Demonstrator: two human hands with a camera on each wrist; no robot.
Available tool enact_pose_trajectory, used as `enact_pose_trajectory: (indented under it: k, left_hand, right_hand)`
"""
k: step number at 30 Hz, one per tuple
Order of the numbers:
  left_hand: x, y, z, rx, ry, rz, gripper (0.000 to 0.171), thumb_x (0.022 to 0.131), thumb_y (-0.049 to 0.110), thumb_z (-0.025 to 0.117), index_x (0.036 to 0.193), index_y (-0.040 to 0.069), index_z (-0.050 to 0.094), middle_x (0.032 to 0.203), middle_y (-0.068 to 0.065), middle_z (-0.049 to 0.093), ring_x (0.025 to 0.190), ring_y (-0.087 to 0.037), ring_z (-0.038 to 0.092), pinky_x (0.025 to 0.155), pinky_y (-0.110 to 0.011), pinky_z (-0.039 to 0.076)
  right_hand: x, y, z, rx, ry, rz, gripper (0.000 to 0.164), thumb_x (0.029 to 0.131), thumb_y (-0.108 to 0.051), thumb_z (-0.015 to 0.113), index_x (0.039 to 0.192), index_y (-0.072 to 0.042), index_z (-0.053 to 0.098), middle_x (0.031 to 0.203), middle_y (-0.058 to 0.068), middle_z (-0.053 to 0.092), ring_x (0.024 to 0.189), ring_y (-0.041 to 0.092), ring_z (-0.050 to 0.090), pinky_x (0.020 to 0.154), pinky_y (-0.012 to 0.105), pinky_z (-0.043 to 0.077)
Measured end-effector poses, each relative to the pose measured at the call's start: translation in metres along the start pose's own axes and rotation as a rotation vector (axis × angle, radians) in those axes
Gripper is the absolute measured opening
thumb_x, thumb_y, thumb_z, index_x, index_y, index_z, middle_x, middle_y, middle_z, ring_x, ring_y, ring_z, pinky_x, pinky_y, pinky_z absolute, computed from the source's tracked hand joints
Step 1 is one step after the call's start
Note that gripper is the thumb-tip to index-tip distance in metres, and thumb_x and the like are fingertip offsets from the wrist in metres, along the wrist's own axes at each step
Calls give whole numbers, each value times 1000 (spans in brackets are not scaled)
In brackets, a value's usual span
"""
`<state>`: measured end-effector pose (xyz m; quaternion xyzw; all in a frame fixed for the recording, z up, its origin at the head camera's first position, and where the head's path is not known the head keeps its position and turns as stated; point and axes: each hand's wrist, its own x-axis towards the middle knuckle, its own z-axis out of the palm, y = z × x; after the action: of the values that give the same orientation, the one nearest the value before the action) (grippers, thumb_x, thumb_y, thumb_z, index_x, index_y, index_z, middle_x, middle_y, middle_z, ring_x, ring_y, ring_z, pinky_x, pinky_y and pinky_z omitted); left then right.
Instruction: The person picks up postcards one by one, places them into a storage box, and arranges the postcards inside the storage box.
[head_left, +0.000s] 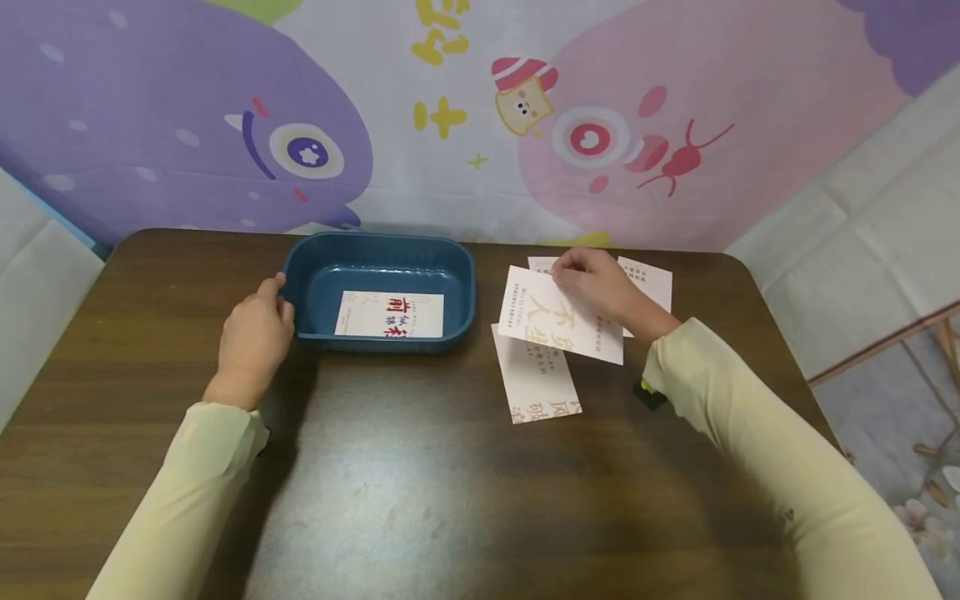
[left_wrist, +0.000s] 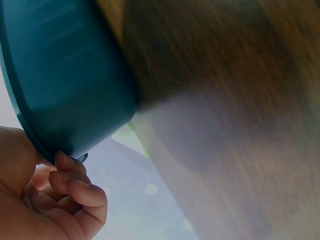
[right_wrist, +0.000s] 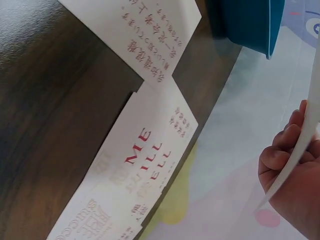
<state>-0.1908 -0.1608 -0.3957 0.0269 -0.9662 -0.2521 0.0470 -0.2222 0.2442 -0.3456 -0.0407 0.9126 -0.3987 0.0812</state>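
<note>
My left hand holds the left end of a dark blue plastic basin, its curled fingers at the rim in the left wrist view. Inside the basin lies a white card with red and dark characters. Over to the right, my right hand pinches a white card with gold characters by its far edge. That card is raised and seen nearly edge-on in the right wrist view. Beneath it, more printed cards lie overlapping on the table, one reaching toward me. The raised card partly hides them.
The brown wooden table has rounded far corners. Right behind it hangs a cartoon-printed cloth, close to the basin and cards. Pale panels flank the table at the sides.
</note>
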Motion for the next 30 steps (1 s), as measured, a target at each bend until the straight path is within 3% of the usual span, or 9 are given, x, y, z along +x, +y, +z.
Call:
enact_pose_trajectory:
  k: [4, 30]
  left_hand:
    - [0, 0, 0, 0, -10, -12, 47, 97, 9, 36, 140, -10, 41, 97, -35, 61, 76, -41, 50, 71, -59, 46]
    - [0, 1, 0, 2, -18, -15, 48, 97, 9, 37, 141, -10, 40, 99, -37, 61, 77, -41, 50, 70, -58, 47]
  right_hand:
    - [1, -7, 1, 10, -14, -3, 28, 95, -15, 49, 110, 5, 63, 114, 23, 62, 100, 28, 50, 96, 47, 39]
    - [23, -38, 7, -21, -43, -73, 26, 93, -15, 52, 104, 4, 65, 105, 21, 64, 91, 25, 50, 87, 39, 40]
